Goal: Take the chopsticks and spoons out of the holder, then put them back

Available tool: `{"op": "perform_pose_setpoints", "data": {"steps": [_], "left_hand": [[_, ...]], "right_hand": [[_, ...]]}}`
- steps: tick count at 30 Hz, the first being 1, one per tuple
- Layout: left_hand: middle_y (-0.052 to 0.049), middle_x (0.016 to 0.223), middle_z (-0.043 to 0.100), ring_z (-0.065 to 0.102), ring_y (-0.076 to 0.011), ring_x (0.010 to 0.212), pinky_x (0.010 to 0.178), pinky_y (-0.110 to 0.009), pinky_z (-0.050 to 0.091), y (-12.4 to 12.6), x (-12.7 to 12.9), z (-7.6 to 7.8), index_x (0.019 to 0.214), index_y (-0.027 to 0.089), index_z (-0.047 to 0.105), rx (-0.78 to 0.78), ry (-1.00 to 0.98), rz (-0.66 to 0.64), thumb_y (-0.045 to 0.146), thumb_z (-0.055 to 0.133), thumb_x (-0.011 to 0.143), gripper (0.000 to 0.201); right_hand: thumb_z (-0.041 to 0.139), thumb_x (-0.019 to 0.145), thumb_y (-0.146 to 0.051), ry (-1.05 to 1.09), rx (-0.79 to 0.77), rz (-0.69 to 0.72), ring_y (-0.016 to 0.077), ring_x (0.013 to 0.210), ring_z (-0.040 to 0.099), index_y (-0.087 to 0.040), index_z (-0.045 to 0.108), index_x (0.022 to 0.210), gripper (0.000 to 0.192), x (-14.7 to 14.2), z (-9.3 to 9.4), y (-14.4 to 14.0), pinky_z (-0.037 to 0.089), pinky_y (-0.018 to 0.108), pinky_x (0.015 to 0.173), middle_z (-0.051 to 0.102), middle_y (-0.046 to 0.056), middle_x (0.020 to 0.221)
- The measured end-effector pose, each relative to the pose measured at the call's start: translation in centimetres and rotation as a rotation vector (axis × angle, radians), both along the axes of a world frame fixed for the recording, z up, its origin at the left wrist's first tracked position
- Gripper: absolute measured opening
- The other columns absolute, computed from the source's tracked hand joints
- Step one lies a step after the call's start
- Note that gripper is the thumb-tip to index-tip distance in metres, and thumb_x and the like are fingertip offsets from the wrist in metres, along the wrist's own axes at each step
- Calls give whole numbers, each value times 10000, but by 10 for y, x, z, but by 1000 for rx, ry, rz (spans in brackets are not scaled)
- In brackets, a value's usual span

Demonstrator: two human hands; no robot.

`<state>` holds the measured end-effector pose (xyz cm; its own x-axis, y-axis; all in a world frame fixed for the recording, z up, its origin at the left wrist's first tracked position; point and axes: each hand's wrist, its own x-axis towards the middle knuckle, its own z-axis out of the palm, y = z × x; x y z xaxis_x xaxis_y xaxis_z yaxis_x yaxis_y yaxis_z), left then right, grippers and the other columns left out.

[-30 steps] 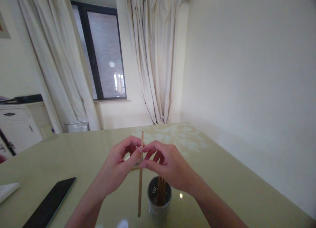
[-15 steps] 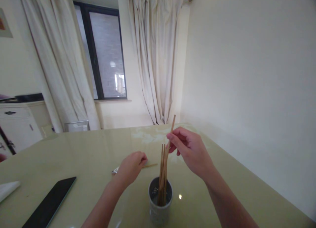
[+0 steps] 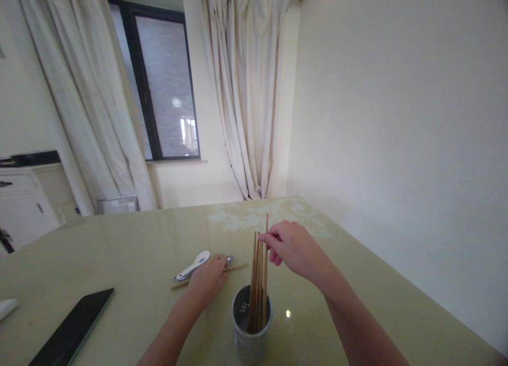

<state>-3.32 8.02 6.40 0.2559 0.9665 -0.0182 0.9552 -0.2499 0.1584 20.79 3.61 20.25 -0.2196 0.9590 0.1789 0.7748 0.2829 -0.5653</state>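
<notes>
My right hand (image 3: pixel 291 247) pinches the upper part of a wooden chopstick (image 3: pixel 266 221) whose lower end stands inside a grey cylindrical holder (image 3: pixel 253 347). Several other chopsticks (image 3: pixel 254 281) lean upright in that holder, close together. To its left, my left hand (image 3: pixel 210 276) is low over the table with curled fingers, their tips hidden. A loose chopstick (image 3: pixel 238 267) lies beneath this hand and shows on both sides of it. Just past the fingers shows the end of a shiny metal spoon (image 3: pixel 229 259). A white spoon (image 3: pixel 194 265) lies beside the hand, on its far left side.
On the glossy greenish table (image 3: pixel 159 244), a dark flat object (image 3: pixel 73 326) lies at the left. A white object (image 3: pixel 7 307) sits at the left edge. Behind the table are curtains (image 3: pixel 248 91) and a window (image 3: pixel 166 85); a plain wall (image 3: pixel 397 117) runs along the right.
My right hand has come down, lowering its chopstick into the holder beside the others. My left hand has shifted slightly forward and its fingers have reached down, uncovering the white spoon.
</notes>
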Motion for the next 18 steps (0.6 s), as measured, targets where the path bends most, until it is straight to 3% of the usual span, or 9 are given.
{"op": "perform_pose_setpoints", "data": {"steps": [5,11,14,18], "left_hand": [[-119,1229,704,703,-266,1105,921,-352,493,-2,4,0,1086,189,682,-15,24,2,170,519,984,192],[-117,1148,748,717,-278,1065,851,-353,485,-2,2,7,1094,202,658,-19,35,21,209,445,1038,221],[-98,1068,767,717,-270,991,789,-340,468,-1,-6,26,1058,214,643,46,-50,83,257,432,1048,216],[-10,845,719,631,-175,708,680,-283,439,-9,-14,64,995,225,658,259,-544,50,363,540,1001,182]], "right_hand": [[590,1023,-325,-62,-129,94,170,541,745,-178,693,635,428,2,-3,0,505,244,567,779,47,606],[649,989,-384,-141,-168,136,162,515,723,-181,668,551,484,4,-2,-3,507,245,575,770,46,590],[639,1002,-424,-84,-160,119,162,496,708,-182,662,564,501,8,4,-5,501,248,559,750,43,560],[587,1034,-446,128,-12,111,146,479,678,-186,682,648,475,6,13,-10,484,244,525,726,21,560]]}}
